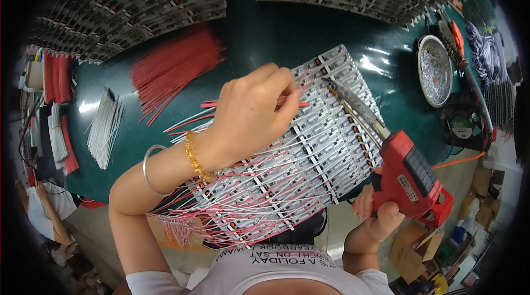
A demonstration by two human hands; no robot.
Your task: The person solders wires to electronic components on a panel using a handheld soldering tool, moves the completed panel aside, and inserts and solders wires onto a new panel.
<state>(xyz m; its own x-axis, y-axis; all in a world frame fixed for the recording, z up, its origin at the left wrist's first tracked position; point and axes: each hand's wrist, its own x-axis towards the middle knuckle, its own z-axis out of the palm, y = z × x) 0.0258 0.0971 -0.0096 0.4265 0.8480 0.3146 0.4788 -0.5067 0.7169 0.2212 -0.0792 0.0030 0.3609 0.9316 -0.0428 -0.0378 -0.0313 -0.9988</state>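
A grey panel of many small joined circuit strips (331,151) lies on the green table in front of me, with red and white wires fanning off its near left side. My right hand (375,209) is wrapped round the grip of a red soldering gun (408,176). Its long tip reaches up and left to the panel's upper part, close to my left fingertips. Above the panel, my left hand (256,110) is closed in a pinch on some red wires (302,104). The palm hides part of their length.
A red wire pile (174,66) and a white wire bundle (106,129) lie to the left. More strip panels (138,2) stand along the far side. A round metal dish (435,71) sits at right, near an orange cord (461,159). Another person (49,209) is at far left.
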